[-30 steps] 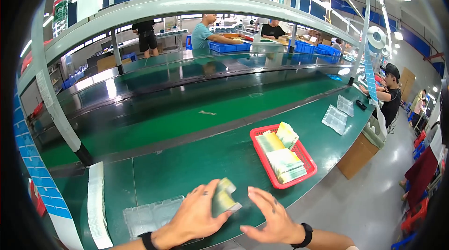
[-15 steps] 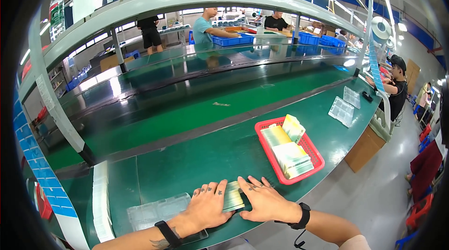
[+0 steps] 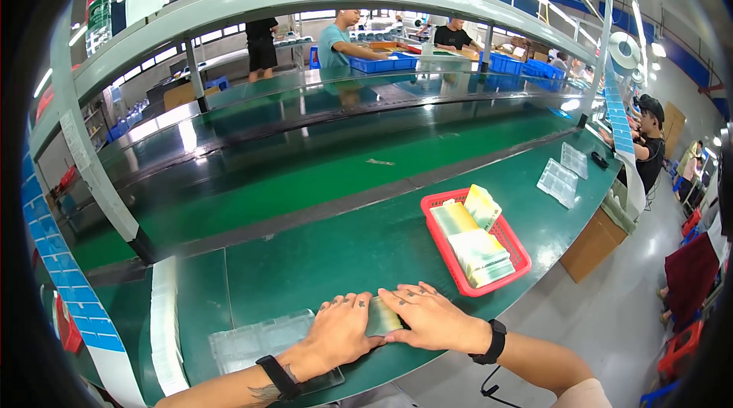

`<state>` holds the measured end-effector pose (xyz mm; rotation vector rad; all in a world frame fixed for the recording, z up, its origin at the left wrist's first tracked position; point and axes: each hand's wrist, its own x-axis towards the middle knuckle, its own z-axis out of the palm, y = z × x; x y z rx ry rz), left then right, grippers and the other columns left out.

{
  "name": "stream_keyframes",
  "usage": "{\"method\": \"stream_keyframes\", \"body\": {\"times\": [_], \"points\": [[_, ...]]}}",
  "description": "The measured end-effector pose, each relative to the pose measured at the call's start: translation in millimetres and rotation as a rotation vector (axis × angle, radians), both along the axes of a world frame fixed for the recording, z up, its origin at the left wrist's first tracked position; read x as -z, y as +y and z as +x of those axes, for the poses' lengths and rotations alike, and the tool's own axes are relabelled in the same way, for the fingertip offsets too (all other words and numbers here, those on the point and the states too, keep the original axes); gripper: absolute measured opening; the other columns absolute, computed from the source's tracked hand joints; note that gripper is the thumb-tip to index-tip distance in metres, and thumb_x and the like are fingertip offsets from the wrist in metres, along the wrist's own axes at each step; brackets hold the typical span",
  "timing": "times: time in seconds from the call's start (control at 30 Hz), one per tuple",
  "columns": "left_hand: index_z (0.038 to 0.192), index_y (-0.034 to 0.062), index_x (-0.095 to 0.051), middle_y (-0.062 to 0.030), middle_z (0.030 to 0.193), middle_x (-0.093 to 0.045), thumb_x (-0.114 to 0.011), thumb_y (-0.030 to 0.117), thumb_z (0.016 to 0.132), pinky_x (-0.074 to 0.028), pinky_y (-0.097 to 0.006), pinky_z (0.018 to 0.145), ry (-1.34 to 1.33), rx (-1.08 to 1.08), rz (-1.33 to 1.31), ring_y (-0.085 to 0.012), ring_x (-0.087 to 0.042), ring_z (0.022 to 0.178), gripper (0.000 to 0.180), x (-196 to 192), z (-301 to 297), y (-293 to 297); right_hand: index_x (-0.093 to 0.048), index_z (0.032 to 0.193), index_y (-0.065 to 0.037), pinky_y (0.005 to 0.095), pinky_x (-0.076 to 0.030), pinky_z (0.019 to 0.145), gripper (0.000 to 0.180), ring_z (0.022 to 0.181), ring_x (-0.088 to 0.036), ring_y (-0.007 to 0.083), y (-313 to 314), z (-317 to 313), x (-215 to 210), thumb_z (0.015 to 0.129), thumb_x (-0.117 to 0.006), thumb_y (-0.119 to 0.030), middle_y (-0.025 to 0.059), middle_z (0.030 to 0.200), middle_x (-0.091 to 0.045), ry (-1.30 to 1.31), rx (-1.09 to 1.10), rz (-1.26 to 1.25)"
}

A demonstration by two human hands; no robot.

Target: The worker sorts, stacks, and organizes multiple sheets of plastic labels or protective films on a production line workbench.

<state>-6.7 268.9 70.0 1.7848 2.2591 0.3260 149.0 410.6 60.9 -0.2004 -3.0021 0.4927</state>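
Low over the near edge of the green table, my left hand [image 3: 341, 329] and my right hand [image 3: 434, 318] are closed around a small stack of yellow-green cards [image 3: 384, 318]. The left presses on one side of the stack and the right on the other, with thumbs close together at the front. Much of the stack is hidden by my fingers. Partly under my left forearm lies a clear plastic compartment tray [image 3: 256, 341]. To the right of my hands stands a red plastic basket [image 3: 521, 265] with yellow and white card stacks [image 3: 475, 249] inside.
A long row of white cards [image 3: 164, 320] stands at the left. Two clear trays [image 3: 558, 182] and a small black object [image 3: 599, 160] lie at the far right. Beyond the table runs a green conveyor belt [image 3: 366, 163], under a grey frame [image 3: 336, 3]. Other people work farther off.
My hands have drawn closer around the card stack, the right hand covering more of it. The stack shows less between my fingers. The view has shifted slightly.
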Motion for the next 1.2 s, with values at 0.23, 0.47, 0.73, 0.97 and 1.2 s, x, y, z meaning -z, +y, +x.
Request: {"method": "stream_keyframes", "body": {"times": [0.23,0.47,0.73,0.97,1.2], "points": [[0.134,-0.0022,-0.048,-0.0219,0.12,-0.061,-0.077,0.04,0.08,-0.044,-0.05,0.097,0.01,-0.029,-0.004,-0.0379,-0.058,0.115,0.075,-3,0,-10,-0.05,0.135,-0.006,0.0492,-0.037,0.109,0.069,0.127,-0.053,0.0361,2,-8,-10,0.083,-0.077,-0.042,0.0192,0.128,-0.06,-0.008,0.037,-0.056],[0.125,-0.0011,-0.054,-0.0223,0.112,-0.065,-0.077,0.041,0.078,-0.046,-0.05,0.092,0.049,-0.009,0.08,-0.038,-0.063,0.109,0.068,-12,-23,9,-0.042,0.142,0.002,0.049,-0.042,0.106,0.082,0.124,-0.054,0.0407,10,-7,-28,0.083,-0.076,-0.043,0.0242,0.135,-0.054,0.044,0.058,0.097],[0.138,0.0025,-0.047,-0.0207,0.132,-0.057,-0.079,0.041,0.078,-0.041,-0.053,0.102,0.047,-0.197,0.163,-0.0369,-0.053,0.126,0.079,-30,-121,84,-0.031,0.147,0.01,0.0457,-0.042,0.109,0.082,0.132,-0.046,0.0455,2,-56,-83,0.089,-0.065,-0.037,0.0324,0.147,-0.04,-0.17,0.074,0.059],[0.145,0.0037,-0.044,-0.0196,0.138,-0.052,-0.078,0.046,0.078,-0.036,-0.056,0.109,0.037,-0.233,-0.005,-0.0389,-0.045,0.134,0.086,-2,-135,98,-0.034,0.146,0.005,0.0502,-0.043,0.108,0.083,0.137,-0.043,0.0419,22,-113,-53,0.079,-0.07,-0.03,0.0263,0.151,-0.038,-0.219,0.189,0.078],[0.146,0.0039,-0.043,-0.0185,0.141,-0.05,-0.078,0.041,0.078,-0.036,-0.057,0.109,-0.032,-0.202,0.03,-0.0383,-0.043,0.136,0.085,-3,-142,103,-0.03,0.152,0.001,0.0557,-0.027,0.118,0.086,0.148,-0.03,0.0368,44,-169,-12,0.077,-0.064,-0.022,0.0194,0.16,-0.029,-0.04,0.222,0.274]]}}
